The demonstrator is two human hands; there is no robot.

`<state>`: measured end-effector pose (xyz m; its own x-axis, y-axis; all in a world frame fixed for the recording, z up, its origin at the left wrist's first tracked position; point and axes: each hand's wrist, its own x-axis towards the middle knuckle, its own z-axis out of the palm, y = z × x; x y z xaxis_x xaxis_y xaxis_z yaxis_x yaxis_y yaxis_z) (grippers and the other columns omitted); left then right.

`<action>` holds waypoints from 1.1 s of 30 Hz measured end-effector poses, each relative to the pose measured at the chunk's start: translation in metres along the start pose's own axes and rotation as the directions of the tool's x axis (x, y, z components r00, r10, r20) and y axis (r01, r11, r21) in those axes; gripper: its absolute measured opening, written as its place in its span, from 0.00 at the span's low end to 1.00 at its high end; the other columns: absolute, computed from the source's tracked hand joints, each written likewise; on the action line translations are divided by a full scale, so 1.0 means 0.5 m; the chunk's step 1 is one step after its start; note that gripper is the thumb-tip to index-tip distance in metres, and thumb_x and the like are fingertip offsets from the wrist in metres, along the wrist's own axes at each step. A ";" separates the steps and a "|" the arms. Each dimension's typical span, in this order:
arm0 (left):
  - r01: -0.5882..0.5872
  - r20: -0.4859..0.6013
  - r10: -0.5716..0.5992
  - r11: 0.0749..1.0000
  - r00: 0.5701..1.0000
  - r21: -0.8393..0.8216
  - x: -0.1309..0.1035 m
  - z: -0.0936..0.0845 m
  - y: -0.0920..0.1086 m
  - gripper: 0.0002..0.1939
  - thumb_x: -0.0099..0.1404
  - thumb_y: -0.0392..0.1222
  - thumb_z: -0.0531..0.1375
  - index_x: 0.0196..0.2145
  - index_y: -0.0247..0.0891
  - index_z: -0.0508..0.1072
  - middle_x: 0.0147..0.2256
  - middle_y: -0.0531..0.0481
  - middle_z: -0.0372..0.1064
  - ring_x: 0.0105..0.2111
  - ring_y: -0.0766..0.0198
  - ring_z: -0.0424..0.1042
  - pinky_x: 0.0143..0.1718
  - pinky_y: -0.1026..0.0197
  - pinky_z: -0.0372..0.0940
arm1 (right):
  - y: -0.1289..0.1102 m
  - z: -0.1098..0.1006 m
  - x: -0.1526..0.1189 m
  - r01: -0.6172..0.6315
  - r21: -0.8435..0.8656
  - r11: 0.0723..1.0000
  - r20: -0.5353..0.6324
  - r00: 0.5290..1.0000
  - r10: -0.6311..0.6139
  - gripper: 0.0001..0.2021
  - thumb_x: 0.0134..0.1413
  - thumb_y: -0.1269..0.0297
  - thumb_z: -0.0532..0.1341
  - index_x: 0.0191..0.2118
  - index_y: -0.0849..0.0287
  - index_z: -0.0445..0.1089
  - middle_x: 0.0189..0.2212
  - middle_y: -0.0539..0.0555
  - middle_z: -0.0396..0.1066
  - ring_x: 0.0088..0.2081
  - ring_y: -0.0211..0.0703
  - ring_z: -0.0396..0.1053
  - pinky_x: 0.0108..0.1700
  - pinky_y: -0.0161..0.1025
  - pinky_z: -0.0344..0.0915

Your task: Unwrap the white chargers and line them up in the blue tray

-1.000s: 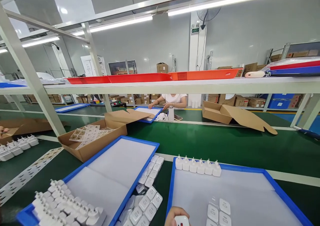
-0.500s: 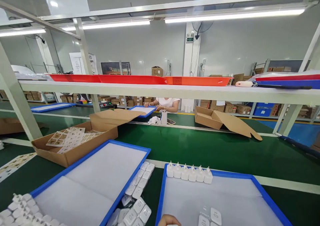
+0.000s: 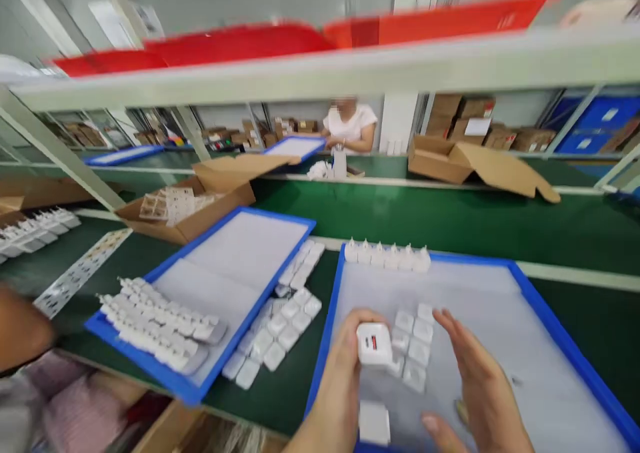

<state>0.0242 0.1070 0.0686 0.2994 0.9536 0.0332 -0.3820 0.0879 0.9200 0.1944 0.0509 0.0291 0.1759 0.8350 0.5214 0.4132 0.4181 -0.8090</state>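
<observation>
My left hand [image 3: 336, 379] grips a small white square plastic case [image 3: 374, 344] with a black and red mark on its face. My right hand [image 3: 483, 379] is held open to the right of it, thumb and fingers apart, with nothing visible in it. Both hands are over a blue-rimmed tray [image 3: 545, 309] with a whitish base. Between them, a block of white square pieces [image 3: 419, 351] lies on the tray. One more white piece [image 3: 374, 423] sits at the near edge, below my left hand. A row of white pieces with small tips [image 3: 387, 257] stands along the far rim.
Left of my tray, another blue-rimmed tray [image 3: 240, 239] carries rows of white pieces [image 3: 160, 323]. White square pieces [image 3: 283, 329] lie between the trays. An open carton [image 3: 235, 193] stands behind. A neighbour's arm [image 3: 23, 329] is at left; a person [image 3: 353, 129] sits opposite.
The view has tipped down and both hands now show. My left hand has come up with the white case in it; my right hand has come into view, open.
</observation>
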 end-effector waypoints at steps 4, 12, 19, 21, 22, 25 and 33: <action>-0.017 0.168 0.006 0.998 0.986 0.062 -0.016 0.026 0.019 0.24 0.78 0.60 0.47 0.48 0.40 0.74 0.41 0.48 0.68 0.40 0.60 0.65 0.44 0.61 0.60 | -0.025 0.008 -0.018 0.024 0.130 0.991 0.109 0.993 -0.039 0.35 0.66 0.63 0.66 0.74 0.52 0.54 0.72 0.59 0.57 0.73 0.58 0.53 0.73 0.57 0.57; 0.103 0.222 -0.096 0.994 0.970 -0.022 -0.034 0.026 0.004 0.25 0.79 0.59 0.46 0.50 0.40 0.75 0.43 0.47 0.68 0.41 0.59 0.64 0.44 0.61 0.60 | -0.030 0.009 -0.003 0.105 0.213 0.971 -0.002 0.994 -0.107 0.30 0.60 0.76 0.67 0.67 0.51 0.66 0.60 0.58 0.73 0.62 0.53 0.71 0.63 0.52 0.72; 0.267 0.219 -0.226 0.946 0.949 -0.182 -0.039 0.037 -0.004 0.20 0.76 0.57 0.53 0.46 0.39 0.75 0.39 0.47 0.67 0.40 0.59 0.63 0.42 0.60 0.59 | -0.038 0.016 -0.005 0.095 0.241 0.966 -0.023 0.995 -0.093 0.27 0.61 0.76 0.67 0.64 0.52 0.69 0.56 0.58 0.76 0.58 0.52 0.74 0.58 0.50 0.76; 0.285 0.216 -0.243 0.939 0.946 -0.195 -0.040 0.040 -0.005 0.19 0.76 0.56 0.53 0.45 0.39 0.75 0.39 0.47 0.67 0.40 0.59 0.64 0.44 0.60 0.60 | -0.038 0.016 -0.007 0.096 0.233 0.968 -0.023 0.995 -0.093 0.27 0.61 0.75 0.67 0.64 0.52 0.69 0.56 0.58 0.76 0.57 0.52 0.74 0.57 0.50 0.76; 0.290 0.212 -0.249 0.937 0.945 -0.196 -0.040 0.041 -0.005 0.19 0.76 0.56 0.54 0.45 0.39 0.75 0.38 0.47 0.67 0.40 0.59 0.64 0.44 0.60 0.60 | -0.038 0.015 -0.008 0.093 0.229 0.969 -0.019 0.996 -0.091 0.27 0.62 0.76 0.66 0.64 0.52 0.68 0.56 0.58 0.76 0.57 0.52 0.74 0.57 0.50 0.76; 0.283 0.196 -0.248 0.943 0.949 -0.176 -0.042 0.042 -0.004 0.19 0.76 0.55 0.53 0.46 0.39 0.75 0.38 0.47 0.68 0.41 0.59 0.65 0.46 0.59 0.61 | -0.036 0.014 -0.011 0.089 0.213 0.973 -0.002 0.996 -0.091 0.27 0.62 0.76 0.66 0.64 0.52 0.68 0.57 0.59 0.75 0.59 0.53 0.74 0.57 0.50 0.77; 0.135 0.207 -0.136 0.991 0.969 0.015 -0.043 0.043 0.003 0.28 0.78 0.62 0.45 0.47 0.41 0.75 0.45 0.44 0.70 0.46 0.53 0.68 0.51 0.53 0.63 | -0.034 0.011 -0.007 0.169 0.210 0.963 -0.006 0.985 -0.172 0.27 0.60 0.80 0.63 0.62 0.53 0.68 0.57 0.60 0.76 0.59 0.52 0.75 0.55 0.47 0.79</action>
<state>0.0359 0.0805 0.0778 0.5228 0.8524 -0.0117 -0.3244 0.2116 0.9219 0.1818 0.0427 0.0395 0.1072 0.7488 0.6541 0.2397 0.6190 -0.7479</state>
